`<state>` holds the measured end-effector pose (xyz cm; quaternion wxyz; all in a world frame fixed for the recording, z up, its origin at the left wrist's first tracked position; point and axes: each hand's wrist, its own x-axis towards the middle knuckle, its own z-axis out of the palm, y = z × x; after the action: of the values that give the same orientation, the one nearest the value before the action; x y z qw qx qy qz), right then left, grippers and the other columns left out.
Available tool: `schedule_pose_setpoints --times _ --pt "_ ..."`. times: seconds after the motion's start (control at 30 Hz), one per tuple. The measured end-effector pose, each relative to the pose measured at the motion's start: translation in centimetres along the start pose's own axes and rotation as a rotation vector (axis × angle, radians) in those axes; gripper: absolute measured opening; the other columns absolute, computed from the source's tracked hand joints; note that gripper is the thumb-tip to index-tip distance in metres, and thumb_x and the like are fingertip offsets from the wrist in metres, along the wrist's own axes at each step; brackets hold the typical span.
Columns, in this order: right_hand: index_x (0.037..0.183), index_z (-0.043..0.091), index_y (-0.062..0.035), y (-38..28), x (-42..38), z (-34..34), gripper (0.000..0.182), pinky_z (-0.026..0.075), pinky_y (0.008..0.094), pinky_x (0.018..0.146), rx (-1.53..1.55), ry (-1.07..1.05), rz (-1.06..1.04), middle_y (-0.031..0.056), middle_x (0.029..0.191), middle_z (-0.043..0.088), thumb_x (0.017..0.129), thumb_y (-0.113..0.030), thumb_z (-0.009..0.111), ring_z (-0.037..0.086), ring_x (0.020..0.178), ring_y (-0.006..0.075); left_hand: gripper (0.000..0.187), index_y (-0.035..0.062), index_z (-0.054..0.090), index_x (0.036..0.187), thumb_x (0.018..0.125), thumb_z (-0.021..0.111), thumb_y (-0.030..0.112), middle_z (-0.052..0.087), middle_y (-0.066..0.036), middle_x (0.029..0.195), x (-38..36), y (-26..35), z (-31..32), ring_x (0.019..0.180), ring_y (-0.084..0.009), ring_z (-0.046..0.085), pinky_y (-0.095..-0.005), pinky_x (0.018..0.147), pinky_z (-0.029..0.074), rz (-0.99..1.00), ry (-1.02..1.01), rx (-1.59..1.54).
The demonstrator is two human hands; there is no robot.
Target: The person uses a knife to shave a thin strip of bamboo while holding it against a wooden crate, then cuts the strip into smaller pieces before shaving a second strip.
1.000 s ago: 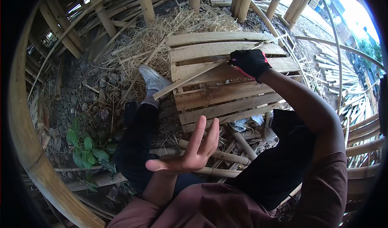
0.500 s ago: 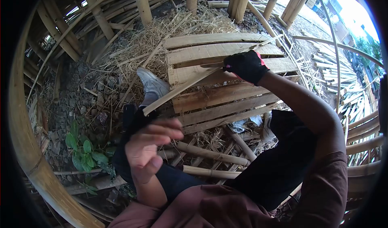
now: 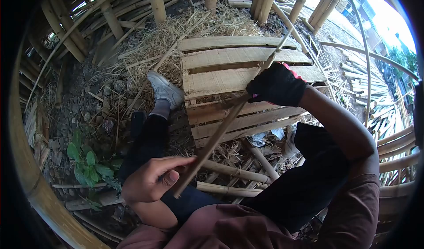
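My right hand (image 3: 277, 84), in a black glove with red-pink trim, is closed around a long bamboo strip (image 3: 221, 132). A short brownish knife blade (image 3: 235, 101) juts left from the same fist, beside the strip. The strip slants from beyond the glove down towards my lap. At its lower part is my bare left hand (image 3: 154, 178), with fingers stretched out and thumb apart, fingertips right at the strip's edge. Below the right hand stands a low slatted wooden platform (image 3: 212, 82), crossed by the strip in this view.
Bamboo poles (image 3: 234, 170) lie under and in front of my legs. Straw and shavings (image 3: 212, 26) cover the ground behind the platform. A leafy plant (image 3: 90, 165) grows at left. Upright bamboo posts (image 3: 156, 4) stand at the back; cut bamboo pieces (image 3: 357, 79) are piled at right.
The bamboo strip has swung steeper, its lower end coming closer to my lap. My right hand moved slightly right and nearer; my left hand went lower, its fingertips now at the strip.
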<state>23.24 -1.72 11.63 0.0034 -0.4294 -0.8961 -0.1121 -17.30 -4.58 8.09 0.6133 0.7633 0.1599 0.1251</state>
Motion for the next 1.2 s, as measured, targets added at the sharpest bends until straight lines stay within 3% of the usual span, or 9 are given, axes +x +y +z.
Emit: schedule_pose_setpoints --times 0.17,0.27,0.5,0.6,0.67,0.77,0.83,0.93,1.2 --pt "0.092 0.071 -0.0209 -2.1 -0.4 -0.8 0.012 0.052 0.0362 0.060 0.073 0.062 0.000 0.0001 0.075 0.067 0.083 -0.028 0.068 0.068 0.070 0.0210 0.068 -0.0006 0.020 0.153 0.105 0.038 0.044 0.066 -0.016 0.109 4.3 -0.6 3.3 0.095 -0.0198 0.067 -0.0318 0.077 0.058 -0.151 -0.192 -0.484" --pt "0.092 0.070 -0.0206 -4.0 -0.1 -1.5 0.015 0.052 0.0363 0.060 0.065 -0.016 0.035 0.0014 0.074 0.067 0.082 -0.032 0.070 0.068 0.067 0.0218 0.057 0.0028 0.034 0.144 0.104 0.040 0.043 0.064 -0.011 0.091 6.9 -0.1 6.3 0.066 -0.0173 0.067 -0.0252 0.041 0.053 -0.312 0.002 -1.034" --pt "0.120 0.067 -0.0210 -1.8 -0.2 -3.4 0.048 0.055 0.0324 0.077 0.234 0.027 0.423 0.0028 0.096 0.074 0.086 -0.055 0.066 0.071 0.086 0.0233 0.038 0.0063 0.048 0.128 0.107 0.036 0.034 0.046 -0.001 0.063 7.9 -2.2 6.7 0.042 -0.0081 0.052 -0.0197 0.031 0.043 -0.285 0.060 -1.410" --pt "0.113 0.069 -0.0156 1.9 -0.2 -2.6 0.037 0.054 0.0318 0.076 0.121 0.000 0.431 0.0089 0.093 0.073 0.092 -0.046 0.063 0.070 0.088 0.0232 0.028 0.0059 0.048 0.123 0.107 0.036 0.025 0.045 0.002 0.057 7.9 -1.3 6.3 0.033 -0.0056 0.045 -0.0176 0.028 0.038 -0.359 0.223 -1.162" --pt "0.094 0.070 -0.0043 3.7 -0.3 -1.5 0.052 0.048 0.0285 0.057 0.699 -0.079 0.850 0.0026 0.071 0.061 0.097 -0.054 0.053 0.058 0.061 0.0139 0.027 0.0070 0.049 0.123 0.107 0.037 0.026 0.044 0.002 0.055 7.6 -1.7 5.8 0.033 -0.0059 0.044 -0.0190 0.028 0.035 -0.331 0.179 -1.216" --pt "0.077 0.063 -0.0042 3.3 0.9 -2.2 0.062 0.041 0.0247 0.050 0.918 -0.201 1.156 0.0004 0.063 0.053 0.094 -0.063 0.050 0.048 0.053 0.0081 0.027 0.0071 0.049 0.122 0.108 0.037 0.026 0.042 0.002 0.052 7.3 -2.2 5.3 0.031 -0.0063 0.041 -0.0204 0.028 0.031 -0.306 0.124 -1.322" --pt "0.072 0.058 -0.0079 4.5 0.5 0.1 0.066 0.038 0.0249 0.047 0.985 -0.116 1.126 -0.0006 0.059 0.048 0.088 -0.071 0.052 0.043 0.048 0.0078 0.027 0.0063 0.049 0.122 0.108 0.036 0.025 0.041 0.002 0.051 7.3 -2.2 5.2 0.030 -0.0062 0.040 -0.0204 0.027 0.031 -0.301 0.112 -1.376" --pt "0.078 0.063 -0.0062 6.3 1.0 2.0 0.069 0.045 0.0300 0.055 1.080 -0.178 1.196 0.0046 0.063 0.054 0.090 -0.072 0.046 0.054 0.055 0.0149 0.031 0.0052 0.049 0.122 0.108 0.035 0.029 0.041 0.002 0.051 7.3 -2.0 5.1 0.031 -0.0057 0.040 -0.0203 0.027 0.031 -0.301 0.112 -1.315" --pt "0.105 0.068 -0.0052 3.6 2.1 1.4 0.069 0.048 0.0444 0.086 0.430 -0.237 1.151 0.0202 0.090 0.069 0.100 -0.057 0.022 0.067 0.091 0.0378 0.031 0.0075 0.049 0.115 0.108 0.035 0.035 0.040 0.004 0.050 7.3 -2.0 4.9 0.031 -0.0052 0.040 -0.0195 0.028 0.032 -0.308 0.141 -1.233"
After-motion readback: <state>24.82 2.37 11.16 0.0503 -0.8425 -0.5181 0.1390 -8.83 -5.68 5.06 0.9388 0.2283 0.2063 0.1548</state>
